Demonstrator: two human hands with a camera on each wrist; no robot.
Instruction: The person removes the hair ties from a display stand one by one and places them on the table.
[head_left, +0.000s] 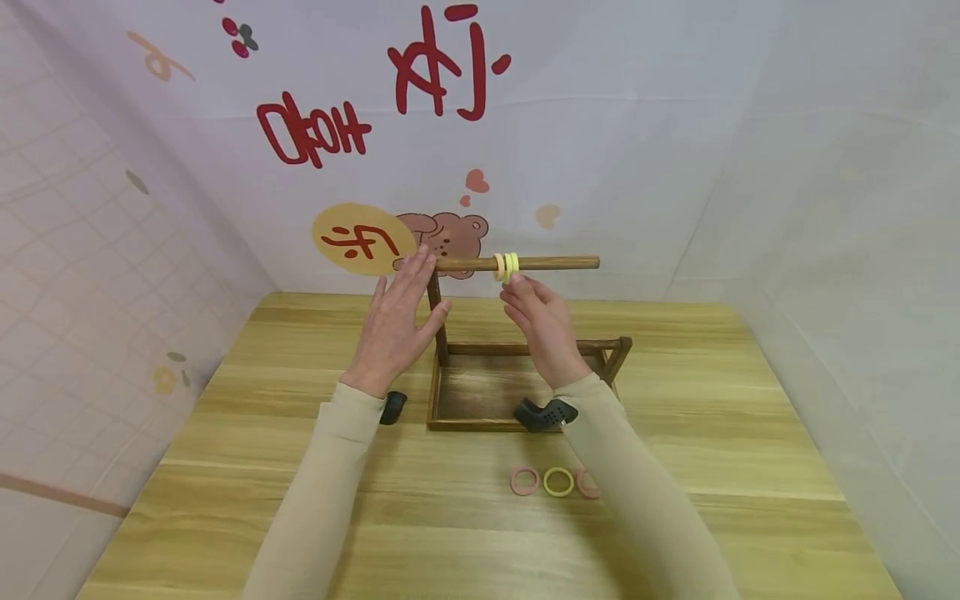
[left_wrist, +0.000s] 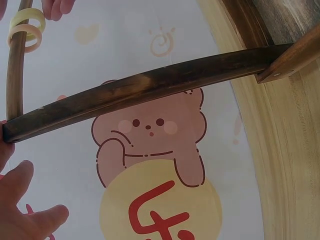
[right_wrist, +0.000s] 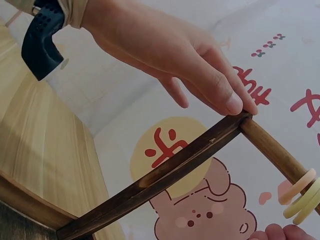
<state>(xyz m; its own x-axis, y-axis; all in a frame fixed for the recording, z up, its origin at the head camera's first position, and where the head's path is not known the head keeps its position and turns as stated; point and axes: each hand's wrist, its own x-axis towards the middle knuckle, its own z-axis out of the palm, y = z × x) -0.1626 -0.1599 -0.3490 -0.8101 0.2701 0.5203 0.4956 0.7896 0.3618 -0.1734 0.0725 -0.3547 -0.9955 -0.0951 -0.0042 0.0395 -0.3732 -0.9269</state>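
A horizontal wooden rod [head_left: 562,262] juts rightward from the top of a dark upright post [left_wrist: 150,85] on a wooden stand. One peach ring [right_wrist: 297,187] and two yellow rings [right_wrist: 303,201] encircle it near mid-length. My right hand [head_left: 543,321] pinches the outer yellow ring from below; in the right wrist view only its fingers [right_wrist: 280,233] show at the bottom edge. With fingers extended, my left hand [head_left: 397,325] rests against the post's top corner, where the rod joins. The left wrist view shows that hand's thumb and finger apart from the post.
The stand's tray base [head_left: 480,425] sits on the wood-grain table [head_left: 300,467]. Before it lie a pink ring [head_left: 524,493], a yellow ring [head_left: 558,494] and another pink ring [head_left: 583,492], partly behind my right sleeve. A printed cloth [head_left: 600,150] hangs behind.
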